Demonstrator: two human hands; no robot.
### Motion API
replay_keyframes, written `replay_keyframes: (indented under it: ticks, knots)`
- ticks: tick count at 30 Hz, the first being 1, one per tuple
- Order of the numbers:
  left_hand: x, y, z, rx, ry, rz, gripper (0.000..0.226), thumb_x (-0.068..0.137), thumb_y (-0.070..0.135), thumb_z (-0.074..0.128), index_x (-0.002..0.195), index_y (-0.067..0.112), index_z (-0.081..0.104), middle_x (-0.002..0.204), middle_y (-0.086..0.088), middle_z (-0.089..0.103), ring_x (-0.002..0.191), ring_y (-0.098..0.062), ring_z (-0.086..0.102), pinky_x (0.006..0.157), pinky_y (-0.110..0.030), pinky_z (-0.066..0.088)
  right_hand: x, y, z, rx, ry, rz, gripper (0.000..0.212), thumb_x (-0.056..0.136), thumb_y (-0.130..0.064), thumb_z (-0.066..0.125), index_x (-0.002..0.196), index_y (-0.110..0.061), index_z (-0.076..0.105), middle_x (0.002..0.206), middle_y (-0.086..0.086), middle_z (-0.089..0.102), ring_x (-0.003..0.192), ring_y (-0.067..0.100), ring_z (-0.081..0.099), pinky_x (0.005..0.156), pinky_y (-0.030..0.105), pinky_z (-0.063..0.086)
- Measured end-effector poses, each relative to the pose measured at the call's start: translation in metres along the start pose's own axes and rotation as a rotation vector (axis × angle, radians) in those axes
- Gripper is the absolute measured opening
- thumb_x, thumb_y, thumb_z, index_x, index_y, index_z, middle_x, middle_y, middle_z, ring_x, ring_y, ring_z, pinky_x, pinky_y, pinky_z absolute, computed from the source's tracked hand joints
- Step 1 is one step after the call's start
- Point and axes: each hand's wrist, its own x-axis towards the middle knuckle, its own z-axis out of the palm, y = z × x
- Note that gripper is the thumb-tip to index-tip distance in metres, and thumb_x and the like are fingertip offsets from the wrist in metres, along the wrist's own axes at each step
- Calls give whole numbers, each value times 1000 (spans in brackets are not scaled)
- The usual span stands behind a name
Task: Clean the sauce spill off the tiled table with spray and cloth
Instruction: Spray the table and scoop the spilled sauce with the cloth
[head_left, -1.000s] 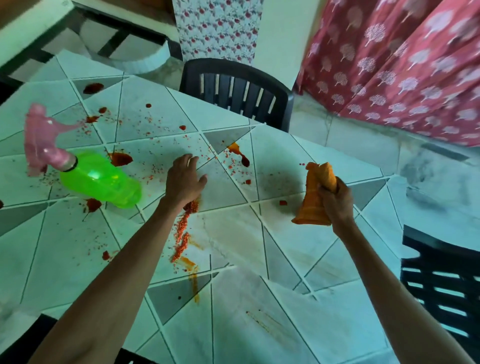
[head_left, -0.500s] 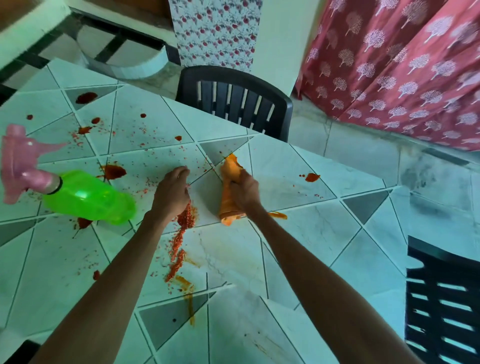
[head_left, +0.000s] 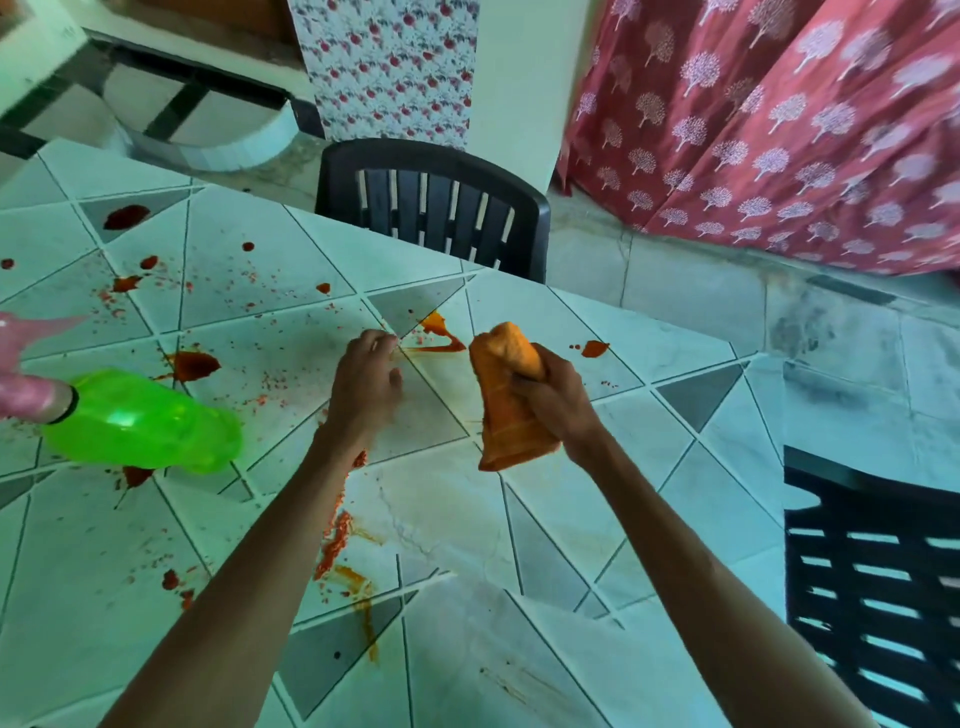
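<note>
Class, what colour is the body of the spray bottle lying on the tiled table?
Bright green spray bottle, pink trigger head; head view.

2 bare forearms, no sleeves in view, left hand (head_left: 366, 384), right hand (head_left: 556, 400), no rings, no wristwear

"Can you read any words here?"

"No. My green spray bottle (head_left: 140, 421) has no label I can see. My orange cloth (head_left: 506, 400) has no words on it."

"Any numbers on the table (head_left: 571, 499)?"

"None. I only see tiles and lines."
</note>
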Motion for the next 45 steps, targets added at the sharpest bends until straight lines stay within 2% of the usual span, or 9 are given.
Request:
replay_keyframes:
  ticks: [2, 5, 8, 12, 18, 24, 29, 36, 45]
  knots:
    - [5, 22, 13, -30, -17, 58, 41, 87, 6, 65, 128, 3, 59, 129, -12, 56, 120, -31, 50, 101, -42, 42, -8, 19, -36, 3, 78, 28, 29, 89, -10, 64, 115, -22, 62, 103, 6, 70, 93, 24, 67, 83, 37, 56]
    - [8, 51, 31, -8, -71, 146, 40, 85, 11, 67, 124, 5, 62, 126, -9, 57, 118, -29, 53, 100, -41, 42, -19, 46, -84, 14, 184, 91, 29, 87, -3, 64, 108, -24, 62, 90, 0, 69, 75, 8, 66, 65, 20, 54]
    - [5, 69, 43, 24, -84, 187, 42, 84, 14, 69, 124, 3, 60, 128, -11, 55, 118, -30, 52, 99, -41, 45, -22, 70, -119, 19, 289, 146, 27, 83, -6, 62, 105, -22, 63, 90, 3, 67, 81, 20, 62, 77, 38, 52]
    - [-2, 74, 49, 54, -88, 187, 44, 84, 15, 70, 125, 3, 60, 130, -13, 54, 121, -31, 51, 99, -43, 45, -11, 85, -138, 42, 385, 207, 24, 83, -8, 56, 105, -17, 61, 96, 9, 64, 88, 27, 59, 77, 36, 48]
    - [-5, 51, 45, 17, -52, 177, 40, 84, 9, 68, 123, 5, 63, 127, -11, 57, 121, -31, 51, 101, -46, 45, 37, 84, -108, 34, 314, 217, 29, 84, -3, 54, 108, -16, 64, 97, 5, 67, 91, 27, 62, 77, 38, 50]
    - [5, 8, 22, 124, -37, -1, 53, 88, 25, 67, 135, 4, 51, 138, -15, 49, 129, -32, 43, 104, -45, 40, 64, 37, -40, -53, 202, 101, 37, 92, -6, 52, 127, -12, 59, 109, 9, 63, 102, 32, 60, 89, 48, 52]
    - [15, -52, 2, 195, -75, -125, 68, 93, 41, 59, 146, 5, 38, 154, -17, 33, 142, -35, 29, 111, -50, 33, 72, -6, 38, -100, 27, -12, 36, 94, -16, 53, 130, -11, 57, 119, 16, 66, 107, 35, 62, 87, 47, 54]
    - [17, -75, -16, 201, -46, -91, 48, 96, 29, 56, 141, 13, 50, 148, -10, 45, 131, -35, 44, 101, -47, 44, 67, -46, 106, -251, -266, -110, 55, 86, -14, 57, 141, -14, 52, 133, 17, 62, 121, 36, 57, 93, 35, 46]
    - [22, -76, -17, 140, 1, -133, 42, 93, 13, 54, 135, 17, 56, 139, -4, 54, 121, -30, 51, 101, -44, 45, 67, -43, 22, -77, 81, -96, 40, 91, -1, 51, 128, -15, 58, 99, 1, 63, 87, 21, 61, 66, 26, 46]
